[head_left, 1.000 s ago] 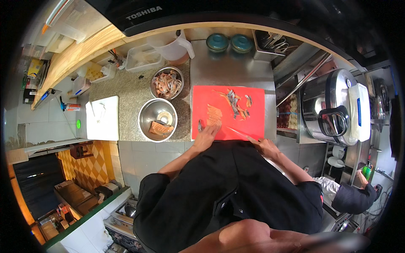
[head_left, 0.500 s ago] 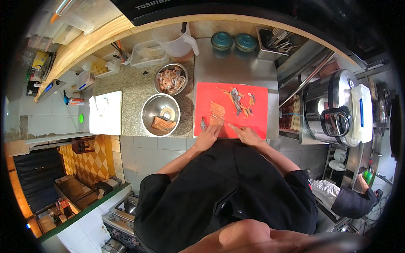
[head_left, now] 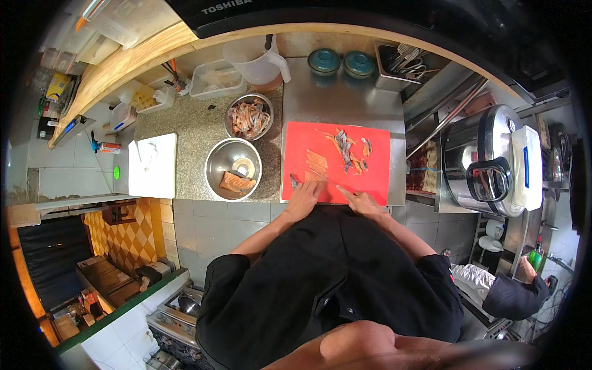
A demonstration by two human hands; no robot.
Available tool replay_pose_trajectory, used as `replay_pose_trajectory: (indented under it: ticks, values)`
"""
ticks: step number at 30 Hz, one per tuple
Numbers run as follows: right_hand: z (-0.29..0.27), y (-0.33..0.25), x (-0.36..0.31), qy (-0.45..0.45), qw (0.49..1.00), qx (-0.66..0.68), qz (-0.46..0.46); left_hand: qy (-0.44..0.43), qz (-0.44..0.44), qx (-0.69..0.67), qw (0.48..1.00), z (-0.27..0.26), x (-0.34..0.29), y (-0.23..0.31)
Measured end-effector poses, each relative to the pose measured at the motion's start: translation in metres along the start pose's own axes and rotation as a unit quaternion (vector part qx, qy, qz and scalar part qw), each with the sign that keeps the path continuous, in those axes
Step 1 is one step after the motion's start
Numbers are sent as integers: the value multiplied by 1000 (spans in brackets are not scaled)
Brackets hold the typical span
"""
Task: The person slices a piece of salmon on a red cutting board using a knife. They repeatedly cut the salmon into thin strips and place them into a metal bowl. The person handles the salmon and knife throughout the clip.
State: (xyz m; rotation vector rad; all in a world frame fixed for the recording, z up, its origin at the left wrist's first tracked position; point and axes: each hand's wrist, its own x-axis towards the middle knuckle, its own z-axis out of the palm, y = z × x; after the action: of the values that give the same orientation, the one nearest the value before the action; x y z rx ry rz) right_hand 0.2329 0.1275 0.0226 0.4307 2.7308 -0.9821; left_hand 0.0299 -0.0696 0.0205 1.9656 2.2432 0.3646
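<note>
On a red cutting board (head_left: pixel 297 139), my left hand (head_left: pixel 304 200) presses its bent fingers on a small piece of salmon (head_left: pixel 314 176). My right hand (head_left: pixel 362 203) grips a knife (head_left: pixel 335 184), its blade angled up and left beside the left fingertips. Cut salmon slices (head_left: pixel 317 160) lie in an overlapping row just beyond the left hand. Strips of grey skin and orange trimmings (head_left: pixel 345 151) are scattered over the board's far right part. A small dark scrap of skin (head_left: pixel 293 180) sits left of the salmon. My fingers partly cover the salmon piece.
Left of the board, a steel bowl (head_left: pixel 214 161) holds a salmon chunk (head_left: pixel 238 182); behind it another bowl (head_left: pixel 269 128) holds trimmings. Further out are a white board (head_left: pixel 161 182), a plastic jug (head_left: pixel 251 61), two lidded teal pots (head_left: pixel 324 61) and a large cooker (head_left: pixel 456 160). Another person's sleeve (head_left: pixel 512 296) shows lower right.
The knife blade has moved up and left, closer to the left fingers. My left fingers now cover more of the salmon piece. The whole view has shifted slightly.
</note>
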Motion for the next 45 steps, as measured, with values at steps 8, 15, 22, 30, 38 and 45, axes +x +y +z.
replay_pose_trajectory:
  ticks: [8,15,22,30,38,45]
  values:
    - [4,5,5,-17,999,-20,20,-25,2,-18,1000,8,-1,-4]
    - [8,16,-7,-20,996,-51,65,-34,-23,-11,999,4,-7,-10]
    - [-4,19,-24,61,988,46,136,-28,-72,-30,997,-41,19,-12]
    - [-53,-17,-27,138,969,148,140,-8,-45,39,998,-123,108,-79]
    - [-26,0,-26,101,978,178,30,10,-8,152,988,-182,172,-103]
    - [-15,-10,23,-25,980,198,10,-106,55,251,960,-100,144,-119]
